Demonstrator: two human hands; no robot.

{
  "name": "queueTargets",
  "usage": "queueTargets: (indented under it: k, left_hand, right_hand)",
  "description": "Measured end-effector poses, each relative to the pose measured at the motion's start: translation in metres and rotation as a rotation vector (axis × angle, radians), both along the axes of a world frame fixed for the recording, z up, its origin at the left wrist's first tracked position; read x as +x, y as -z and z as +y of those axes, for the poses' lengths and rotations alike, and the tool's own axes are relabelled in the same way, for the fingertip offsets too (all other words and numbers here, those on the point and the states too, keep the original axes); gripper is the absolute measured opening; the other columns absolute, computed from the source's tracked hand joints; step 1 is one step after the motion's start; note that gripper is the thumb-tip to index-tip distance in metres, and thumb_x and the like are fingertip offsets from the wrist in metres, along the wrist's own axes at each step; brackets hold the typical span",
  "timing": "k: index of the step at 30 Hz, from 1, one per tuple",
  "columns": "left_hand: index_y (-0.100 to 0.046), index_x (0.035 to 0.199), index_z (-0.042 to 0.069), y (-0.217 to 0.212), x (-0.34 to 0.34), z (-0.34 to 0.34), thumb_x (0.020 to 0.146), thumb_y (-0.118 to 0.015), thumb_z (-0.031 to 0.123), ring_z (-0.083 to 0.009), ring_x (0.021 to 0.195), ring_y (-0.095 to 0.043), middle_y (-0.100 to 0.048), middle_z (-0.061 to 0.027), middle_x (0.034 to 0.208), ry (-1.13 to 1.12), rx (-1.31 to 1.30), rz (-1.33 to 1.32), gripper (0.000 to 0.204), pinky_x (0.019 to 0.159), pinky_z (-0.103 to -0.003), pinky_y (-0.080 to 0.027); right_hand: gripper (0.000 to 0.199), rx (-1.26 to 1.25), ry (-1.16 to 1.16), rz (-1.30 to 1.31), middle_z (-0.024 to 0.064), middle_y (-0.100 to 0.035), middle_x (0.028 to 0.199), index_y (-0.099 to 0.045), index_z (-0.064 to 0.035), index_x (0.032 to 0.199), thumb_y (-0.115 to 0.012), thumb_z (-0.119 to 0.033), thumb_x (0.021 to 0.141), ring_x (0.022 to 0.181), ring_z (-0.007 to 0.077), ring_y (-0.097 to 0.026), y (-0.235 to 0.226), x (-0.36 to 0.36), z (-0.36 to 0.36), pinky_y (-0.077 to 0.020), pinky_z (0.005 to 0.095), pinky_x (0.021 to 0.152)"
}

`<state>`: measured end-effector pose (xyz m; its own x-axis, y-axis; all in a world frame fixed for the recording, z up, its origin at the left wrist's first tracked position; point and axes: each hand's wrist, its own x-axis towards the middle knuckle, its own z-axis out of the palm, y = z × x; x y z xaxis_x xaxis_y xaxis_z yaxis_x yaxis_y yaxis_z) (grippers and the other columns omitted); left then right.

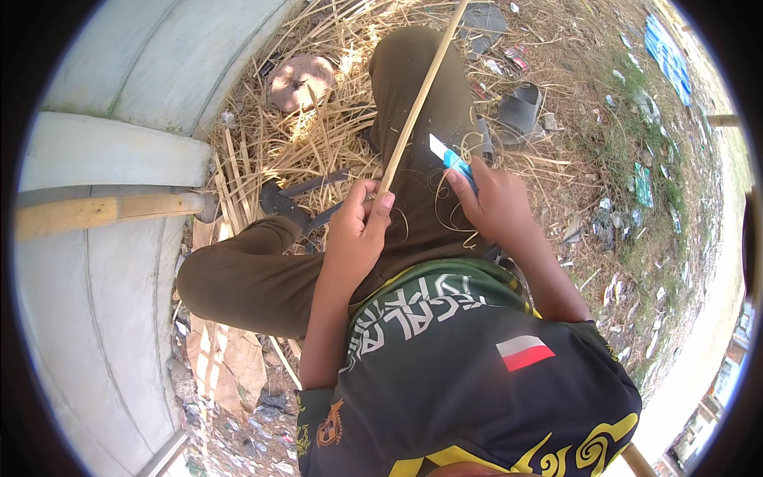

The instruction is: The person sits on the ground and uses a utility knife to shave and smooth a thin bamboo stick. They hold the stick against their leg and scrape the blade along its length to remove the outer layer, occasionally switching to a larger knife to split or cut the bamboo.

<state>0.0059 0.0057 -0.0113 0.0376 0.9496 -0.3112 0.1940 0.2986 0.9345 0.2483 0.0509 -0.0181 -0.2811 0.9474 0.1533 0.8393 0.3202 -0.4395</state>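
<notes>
My left hand [362, 230] is closed on the lower end of a long, thin bamboo strip [423, 91]. The strip slants up and to the right across my raised knee, past the top of the view. In my right hand [497, 203] is a blue utility knife [455, 165], its pale blade pointing up and left. The blade is apart from the strip, to its right. Fine curled shavings [445, 191] hang and lie on my brown trousers between the two hands.
Cut bamboo strips [342, 119] cover the ground ahead, around a round pinkish-brown object [300, 83]. A dark sandal [520, 111] lies beyond my right hand. At left stands a grey panel wall [95, 318] with a bamboo pole [111, 213]. Litter and grass spread to the right.
</notes>
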Motion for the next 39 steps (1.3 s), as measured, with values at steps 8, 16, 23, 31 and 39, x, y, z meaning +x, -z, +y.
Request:
queueTargets:
  k: [8,16,23,31,39]
  left_hand:
    - [-0.064,0.109,0.003,0.0,0.03,0.027,0.109,-0.06,0.031,-0.0013,0.06,-0.042,-0.05,0.0055,0.069,0.171,0.002,0.01,0.028,0.052,-0.023,-0.034]
    - [-0.064,0.108,0.005,0.001,0.028,0.023,0.11,-0.06,0.032,-0.0013,0.06,-0.042,-0.05,0.0057,0.069,0.163,-0.032,-0.036,0.028,0.052,-0.023,-0.034]
    - [-0.063,0.106,0.004,0.002,0.018,0.006,0.11,-0.06,0.032,-0.0021,0.065,-0.043,-0.05,0.0053,0.071,0.154,-0.087,-0.027,0.028,0.057,-0.023,-0.034]
    - [-0.064,0.106,0.003,-0.005,0.008,-0.018,0.11,-0.059,0.03,-0.0033,0.068,-0.043,-0.05,0.0045,0.072,0.11,-0.093,-0.013,0.028,0.061,-0.023,-0.036]
    - [-0.063,0.106,0.003,-0.006,-0.032,-0.077,0.109,-0.061,0.03,-0.0069,0.062,-0.039,-0.047,-0.0021,0.064,0.101,-0.134,0.162,0.027,0.057,-0.028,-0.035]
  right_hand:
    - [0.052,-0.035,-0.013,-0.004,0.0169,-0.058,0.054,-0.053,-0.0052,0.079,-0.059,-0.05,0.104,0.052,0.0408,-0.064,-0.003,0.001,0.001,-0.0484,0.0491,0.048]
    - [0.05,-0.027,0.03,-0.045,0.0159,-0.058,0.053,-0.055,-0.0052,0.081,-0.061,-0.049,0.104,0.049,0.0393,-0.063,-0.001,-0.002,0.006,-0.0485,0.0483,0.046]
    - [0.05,0.009,0.085,-0.102,0.0147,-0.058,0.051,-0.055,-0.0064,0.079,-0.062,-0.05,0.103,0.047,0.0376,-0.063,0.005,-0.007,0.002,-0.0481,0.0473,0.044]
    - [0.045,-0.025,0.073,-0.167,0.0148,-0.059,0.056,-0.056,-0.0059,0.083,-0.063,-0.046,0.104,0.049,0.0377,-0.062,0.0,-0.011,-0.001,-0.0471,0.0463,0.047]
    - [0.054,0.048,0.155,-0.11,0.0144,-0.059,0.052,-0.056,-0.0057,0.079,-0.056,-0.053,0.105,0.046,0.0378,-0.063,0.009,-0.01,0.002,-0.048,0.0479,0.043]
